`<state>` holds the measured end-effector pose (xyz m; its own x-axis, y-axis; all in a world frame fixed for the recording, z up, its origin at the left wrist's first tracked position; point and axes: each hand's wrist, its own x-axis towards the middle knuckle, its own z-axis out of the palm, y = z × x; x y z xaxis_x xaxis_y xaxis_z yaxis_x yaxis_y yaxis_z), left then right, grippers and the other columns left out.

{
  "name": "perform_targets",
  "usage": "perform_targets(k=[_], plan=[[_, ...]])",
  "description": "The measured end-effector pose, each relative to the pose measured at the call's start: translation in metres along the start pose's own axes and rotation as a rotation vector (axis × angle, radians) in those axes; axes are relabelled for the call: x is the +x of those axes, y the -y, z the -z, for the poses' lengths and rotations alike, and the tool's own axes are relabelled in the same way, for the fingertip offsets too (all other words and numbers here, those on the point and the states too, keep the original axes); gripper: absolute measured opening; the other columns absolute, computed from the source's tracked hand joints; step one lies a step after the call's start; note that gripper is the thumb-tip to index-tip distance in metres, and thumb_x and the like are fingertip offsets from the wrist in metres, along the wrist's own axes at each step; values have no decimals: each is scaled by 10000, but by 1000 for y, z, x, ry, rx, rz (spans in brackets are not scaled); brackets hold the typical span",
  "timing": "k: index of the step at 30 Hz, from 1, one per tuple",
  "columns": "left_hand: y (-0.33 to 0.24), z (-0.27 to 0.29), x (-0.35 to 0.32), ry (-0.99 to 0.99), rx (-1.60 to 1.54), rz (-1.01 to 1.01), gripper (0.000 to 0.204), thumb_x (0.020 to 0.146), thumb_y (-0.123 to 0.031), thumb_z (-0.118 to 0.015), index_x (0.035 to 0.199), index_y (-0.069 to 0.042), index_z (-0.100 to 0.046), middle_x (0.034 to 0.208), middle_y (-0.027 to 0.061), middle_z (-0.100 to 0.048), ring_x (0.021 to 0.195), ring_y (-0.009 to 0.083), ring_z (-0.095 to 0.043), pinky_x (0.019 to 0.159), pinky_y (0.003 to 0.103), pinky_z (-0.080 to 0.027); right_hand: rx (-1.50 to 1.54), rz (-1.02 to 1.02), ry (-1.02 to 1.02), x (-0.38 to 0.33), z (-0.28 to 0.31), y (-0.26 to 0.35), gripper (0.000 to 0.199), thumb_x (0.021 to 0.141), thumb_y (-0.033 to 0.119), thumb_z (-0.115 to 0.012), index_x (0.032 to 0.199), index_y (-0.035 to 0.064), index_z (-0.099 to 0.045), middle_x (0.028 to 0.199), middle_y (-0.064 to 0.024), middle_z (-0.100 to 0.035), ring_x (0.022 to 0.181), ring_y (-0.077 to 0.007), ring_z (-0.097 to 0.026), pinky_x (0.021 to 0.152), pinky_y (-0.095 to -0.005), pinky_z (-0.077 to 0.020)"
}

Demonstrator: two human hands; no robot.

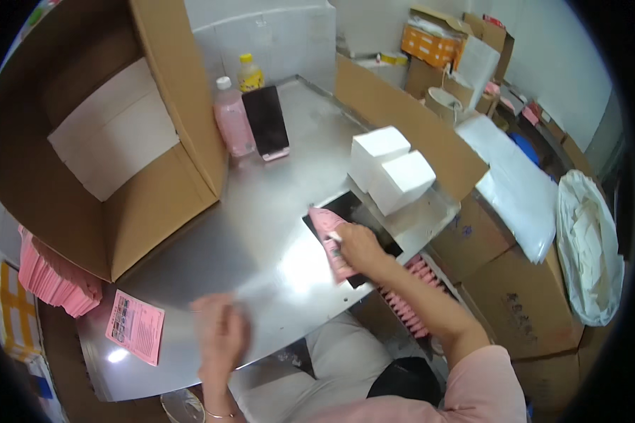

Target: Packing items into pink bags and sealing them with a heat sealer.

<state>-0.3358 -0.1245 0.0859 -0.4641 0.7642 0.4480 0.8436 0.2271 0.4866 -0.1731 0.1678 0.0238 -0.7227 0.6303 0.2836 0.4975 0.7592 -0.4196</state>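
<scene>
My right hand is closed on a pink printed piece, which looks like a folded leaflet or a thin pouch. A small white bit shows beside its fingers, too small to name. Beneath this hand lies a flat black pad at the table's right side. My left hand hovers over the near edge of the metal table, smeared by motion, so its fingers are unclear. Left of it, a pink printed leaflet lies flat on the metal.
A large open carton stands at the left, beside a pink stack. Two white boxes sit at the right. Behind are a phone on a stand and two bottles. Below the right forearm is a tray of pink pieces.
</scene>
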Motion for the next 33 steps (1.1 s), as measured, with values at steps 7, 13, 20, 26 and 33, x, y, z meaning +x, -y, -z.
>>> perform_targets(k=[7, 13, 20, 26, 33], plan=[[145, 76, -78, -207, 902, 715, 449, 988, -210, -560, 1405, -57, -497, 1445, 177, -498, 1331, 381, -456, 1099, 566, -329, -63, -50, 201, -11, 65, 21, 124, 839, 144, -652, 862, 74, -752, 788, -196, -691, 755, -407, -678, 687, -476, -533], [102, 63, -70, -197, 406, 557, 439, 1041, -241, -473, 1447, -74, -466, 1489, 192, -436, 1370, 373, -410, 1143, 528, -267, -239, 222, -545, -4, 105, 33, 190, 834, 141, -724, 1006, 61, -729, 794, -115, -644, 785, -301, -618, 741, -431, -466], [108, 68, -66, -107, 511, 466, 155, 980, -168, -555, 1072, -48, -589, 1032, 159, -603, 1007, 361, -548, 931, 502, -413, -325, 18, -528, 17, 123, -37, 165, 860, 177, -694, 904, 27, -748, 816, -108, -593, 854, -285, -550, 755, -428, -435], [21, 30, -13, -184, -41, 221, 74, 912, -43, -597, 981, -18, -606, 890, 115, -546, 865, 243, -552, 777, 379, -443, -297, 14, -474, 18, 127, -35, 193, 821, 120, -684, 970, 22, -758, 857, -127, -595, 863, -303, -549, 790, -416, -448], [-57, -65, 20, 165, -137, -219, 324, 728, -95, -720, 1017, -10, -599, 1208, 235, -552, 1098, 404, -542, 884, 484, -435, -112, 558, -441, -26, 68, 26, 473, 798, 14, -603, 1269, -21, -581, 1148, -216, -627, 1037, -396, -622, 975, -554, -471]])
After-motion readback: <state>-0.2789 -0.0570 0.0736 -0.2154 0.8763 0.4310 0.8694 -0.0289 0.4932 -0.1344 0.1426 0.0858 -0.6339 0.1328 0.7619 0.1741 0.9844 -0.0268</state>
